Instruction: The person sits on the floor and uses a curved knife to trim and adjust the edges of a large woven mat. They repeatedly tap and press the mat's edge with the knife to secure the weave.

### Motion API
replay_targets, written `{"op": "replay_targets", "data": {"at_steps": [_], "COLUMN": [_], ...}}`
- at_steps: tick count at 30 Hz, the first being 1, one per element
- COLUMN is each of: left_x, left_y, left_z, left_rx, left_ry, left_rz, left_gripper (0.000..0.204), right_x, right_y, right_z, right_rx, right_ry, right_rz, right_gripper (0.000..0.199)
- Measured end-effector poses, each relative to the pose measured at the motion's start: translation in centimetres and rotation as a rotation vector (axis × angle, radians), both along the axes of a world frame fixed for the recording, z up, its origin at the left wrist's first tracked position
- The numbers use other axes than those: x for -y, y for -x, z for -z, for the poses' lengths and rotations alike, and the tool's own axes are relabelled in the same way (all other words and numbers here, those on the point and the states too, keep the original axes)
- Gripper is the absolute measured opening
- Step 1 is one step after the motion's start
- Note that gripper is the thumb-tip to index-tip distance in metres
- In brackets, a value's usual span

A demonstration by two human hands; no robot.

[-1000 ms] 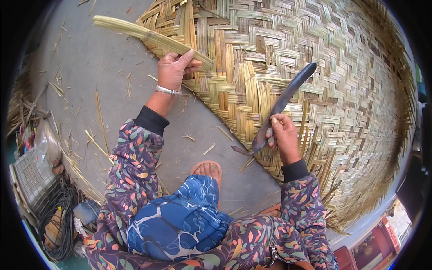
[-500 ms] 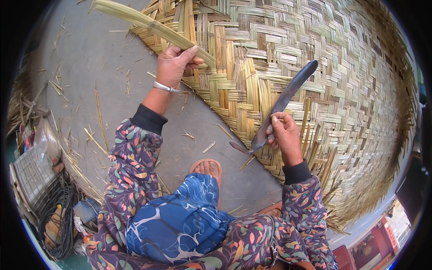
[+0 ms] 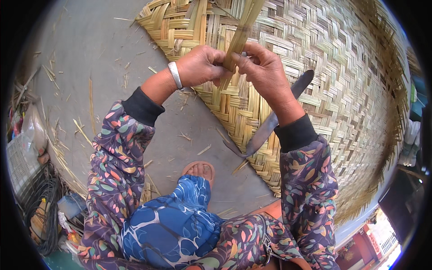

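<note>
A flat greenish-yellow reed strip point(image 3: 240, 36) stands nearly upright between my two hands, its far end running out of the top of the view. My left hand point(image 3: 202, 65), with a silver bangle at the wrist, pinches its lower end from the left. From the right, the thumb and fingers of my right hand point(image 3: 263, 67) grip the same strip just above. Below them spreads a large woven mat point(image 3: 333, 90). On the mat's near edge lies a dark curved blade point(image 3: 261, 139), partly hidden under my right wrist; no hand is on it.
Grey floor point(image 3: 108, 58) with scattered straw bits lies left of the mat. At the far left are a white crate point(image 3: 22, 164), a coil of black cable point(image 3: 45, 207) and plastic bags. My sandalled foot point(image 3: 200, 171) is near the mat's edge.
My right hand has let go of the curved blade, leaving it on the mat, and has risen to take the strip. The strip has swung from slanting left to nearly upright.
</note>
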State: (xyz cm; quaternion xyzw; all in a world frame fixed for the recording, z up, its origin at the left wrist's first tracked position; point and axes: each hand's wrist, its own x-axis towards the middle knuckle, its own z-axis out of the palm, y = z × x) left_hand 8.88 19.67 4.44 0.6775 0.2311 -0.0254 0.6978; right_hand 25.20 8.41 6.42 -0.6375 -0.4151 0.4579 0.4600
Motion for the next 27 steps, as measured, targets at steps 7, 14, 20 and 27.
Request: {"op": "replay_targets", "data": {"at_steps": [7, 14, 20, 27], "left_x": [0.4, 0.8, 2.1, 2.5], "left_y": [0.5, 1.7, 2.7, 2.5], "left_z": [1.2, 1.8, 2.7, 2.7], "left_rx": [-0.018, -0.215, -0.139, -0.096], "left_ry": [0.001, 0.129, 0.286, 0.294], "left_rz": [0.007, 0.034, -0.052, -0.051], "left_gripper": [0.018, 0.025, 0.026, 0.023], "right_x": [-0.3, -0.2, 0.4, 1.3], "right_y": [0.4, -0.8, -0.1, -0.4], "right_z": [0.0, 1.0, 1.7, 2.6], "right_rx": [-0.158, -0.31, -0.389, -0.49], "right_ry": [0.187, 0.118, 0.279, 0.423], "right_rz": [-0.037, 0.094, 0.016, -0.125], "right_gripper": [0.028, 0.018, 0.018, 0.02]}}
